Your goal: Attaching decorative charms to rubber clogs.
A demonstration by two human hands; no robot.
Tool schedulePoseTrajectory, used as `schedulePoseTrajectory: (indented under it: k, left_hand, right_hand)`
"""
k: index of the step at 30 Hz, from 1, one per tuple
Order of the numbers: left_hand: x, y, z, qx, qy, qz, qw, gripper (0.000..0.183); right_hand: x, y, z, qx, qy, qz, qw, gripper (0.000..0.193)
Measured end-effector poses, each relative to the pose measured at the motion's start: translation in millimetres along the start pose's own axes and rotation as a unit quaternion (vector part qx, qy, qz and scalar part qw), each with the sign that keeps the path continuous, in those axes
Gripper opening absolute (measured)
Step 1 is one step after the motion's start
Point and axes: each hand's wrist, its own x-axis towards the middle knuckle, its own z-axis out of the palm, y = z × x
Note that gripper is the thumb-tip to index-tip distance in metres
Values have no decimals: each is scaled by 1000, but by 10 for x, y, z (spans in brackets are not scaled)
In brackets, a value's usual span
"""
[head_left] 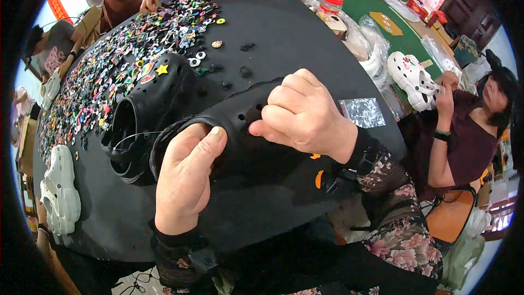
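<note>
My left hand [188,177] grips a black clog [237,145] at its opening, thumb on top and fingers reaching inside. Over the holed toe of that clog, my right hand [308,114] is closed with the fingers curled in and the thumb pressed forward; whatever it pinches is hidden. Just left lies a second black clog [173,90], carrying a yellow star charm [162,69] and a round red charm [147,78]. A thin pale cord [136,135] runs between the two clogs. Orange charms [319,179] lie near my right wrist.
Colourful shoe charms [120,71] spread in a heap across the black table [273,27]. A small clear bag [362,112] lies to the right. White clogs [60,191] sit at the left edge and far end. A co-worker at right holds another white clog [412,79].
</note>
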Motion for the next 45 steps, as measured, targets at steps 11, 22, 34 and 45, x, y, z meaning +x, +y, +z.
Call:
schedulePoseTrajectory:
  k: [11,22,34,45]
  left_hand:
    - [8,-52,-29,13,-29,18,999,38]
    - [-16,9,11,29,2,12,1000,31]
    - [-24,28,-23,49,8,-7,999,29]
    - [-21,7,24,25,1,6,1000,28]
  right_hand:
    - [27,-13,-4,-41,-11,-20,999,33]
    - [-2,16,61,9,53,-31,998,39]
    - [-50,15,72,0,44,-63,997,30]
    - [19,-14,-30,-14,-14,-69,997,31]
